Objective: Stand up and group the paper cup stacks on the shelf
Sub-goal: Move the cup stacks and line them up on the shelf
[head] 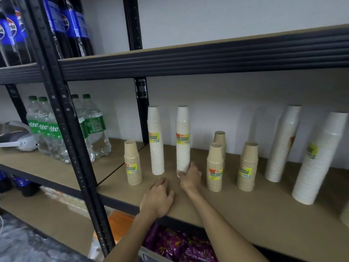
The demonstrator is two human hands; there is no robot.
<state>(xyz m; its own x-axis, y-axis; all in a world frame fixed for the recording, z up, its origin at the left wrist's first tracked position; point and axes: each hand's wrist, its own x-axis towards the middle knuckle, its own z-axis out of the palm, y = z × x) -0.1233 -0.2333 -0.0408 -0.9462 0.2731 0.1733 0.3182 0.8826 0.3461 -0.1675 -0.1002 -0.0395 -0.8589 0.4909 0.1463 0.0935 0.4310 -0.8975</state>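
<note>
right hand (189,176) grips base of upright white cup stack (182,137) on shelf (245,214); left hand (158,197) rests relaxed, holding nothing. risk: the low grip could tip the tall stack into neighbouring white stack (155,140).

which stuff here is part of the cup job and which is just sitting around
Job: brown cup stacks; free slim white stack; held slim white stack, right hand gripping its base; wide white stacks; left hand resting on the shelf.
Lying about: Sprite bottles; Pepsi bottles; purple packets below.
</note>
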